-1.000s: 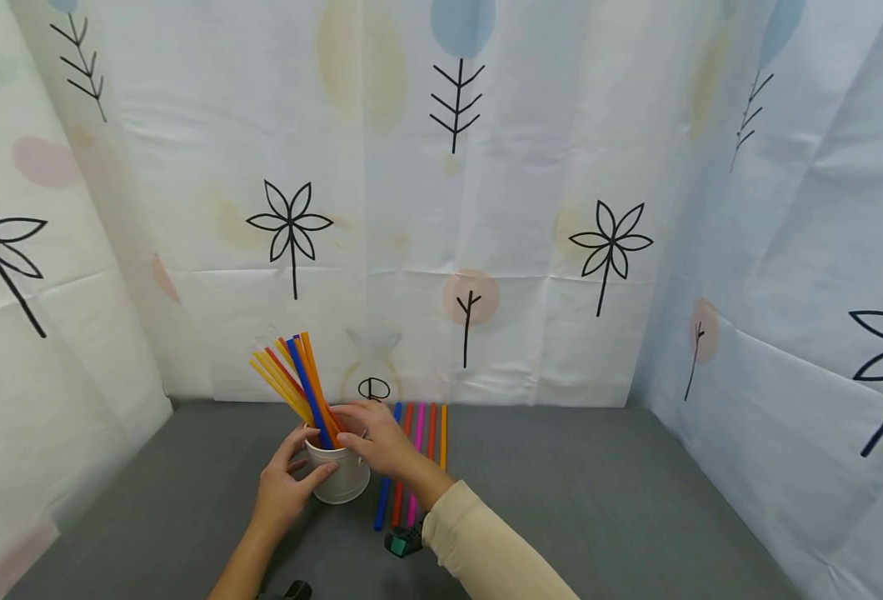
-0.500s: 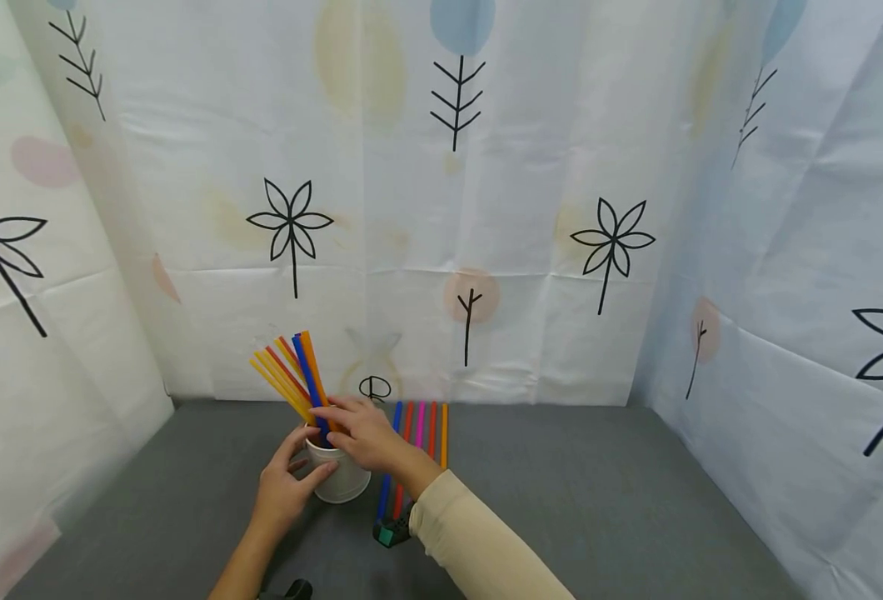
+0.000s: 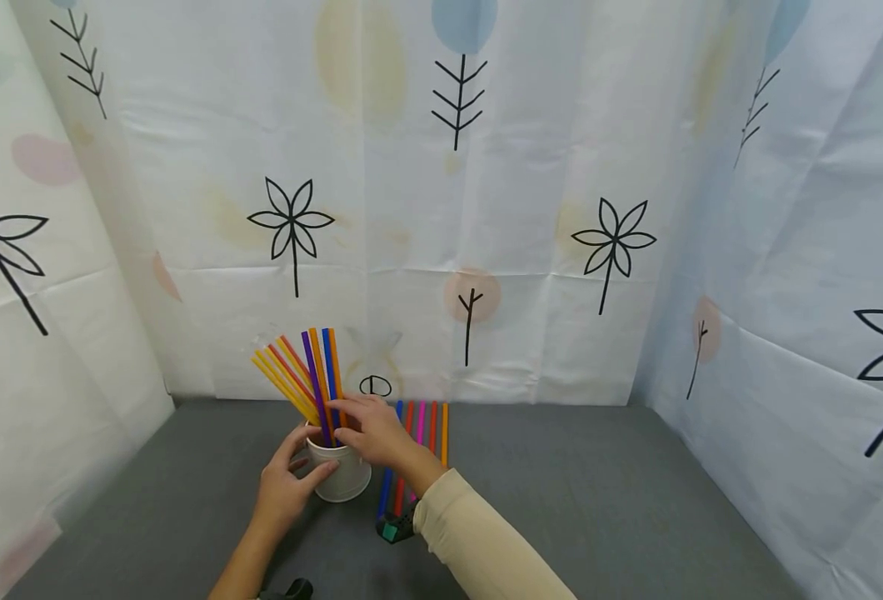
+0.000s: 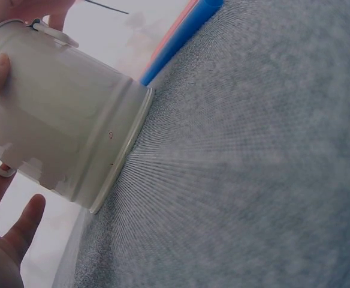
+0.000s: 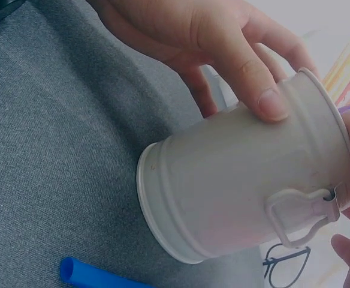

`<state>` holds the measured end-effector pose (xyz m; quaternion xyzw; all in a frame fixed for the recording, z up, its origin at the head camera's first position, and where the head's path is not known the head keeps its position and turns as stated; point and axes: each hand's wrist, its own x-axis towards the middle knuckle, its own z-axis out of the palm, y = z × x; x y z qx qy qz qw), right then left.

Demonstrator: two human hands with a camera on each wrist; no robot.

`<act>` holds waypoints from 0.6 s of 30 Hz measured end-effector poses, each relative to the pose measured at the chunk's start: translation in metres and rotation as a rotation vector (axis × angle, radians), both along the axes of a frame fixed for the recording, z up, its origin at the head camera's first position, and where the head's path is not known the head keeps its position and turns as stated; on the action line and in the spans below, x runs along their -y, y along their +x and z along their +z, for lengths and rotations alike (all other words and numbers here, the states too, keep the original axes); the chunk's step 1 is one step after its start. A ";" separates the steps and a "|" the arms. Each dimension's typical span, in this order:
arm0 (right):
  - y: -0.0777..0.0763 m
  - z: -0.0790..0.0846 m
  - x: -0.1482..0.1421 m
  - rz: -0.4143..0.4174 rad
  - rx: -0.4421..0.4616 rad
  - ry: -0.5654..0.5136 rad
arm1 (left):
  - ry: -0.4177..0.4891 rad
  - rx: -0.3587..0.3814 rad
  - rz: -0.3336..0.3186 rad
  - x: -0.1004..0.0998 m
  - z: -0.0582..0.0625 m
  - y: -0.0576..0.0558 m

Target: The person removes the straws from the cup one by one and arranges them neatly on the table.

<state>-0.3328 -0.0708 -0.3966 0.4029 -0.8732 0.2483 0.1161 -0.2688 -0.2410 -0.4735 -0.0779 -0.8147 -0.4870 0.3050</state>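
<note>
Through my feeds, the left hand (image 3: 280, 487) grips the round white metal bucket (image 3: 347, 481), seemingly to steady it. At its rim my right hand (image 3: 377, 433) touches the slim multicoloured tubes (image 3: 314, 379) leaning inside; I cannot tell whether it pinches any. Rightward, a row of similar tubes (image 3: 420, 423) lies side by side, apparently for easy reach.

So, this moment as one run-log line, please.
left hand: holds white bucket; right hand: touches tubes inside; bucket: upright on table; beside it: loose tubes

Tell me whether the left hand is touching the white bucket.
Touching. The right wrist view shows the left hand with its thumb on the white bucket.
</note>
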 end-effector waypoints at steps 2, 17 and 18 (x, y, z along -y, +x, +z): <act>-0.001 -0.001 0.000 -0.006 0.004 -0.010 | -0.004 0.002 0.000 0.000 0.000 0.000; -0.007 -0.005 -0.004 -0.032 0.081 -0.135 | -0.002 0.020 0.005 -0.001 -0.001 -0.001; -0.006 -0.005 -0.004 -0.042 0.085 -0.135 | -0.002 0.017 0.004 -0.001 -0.001 0.000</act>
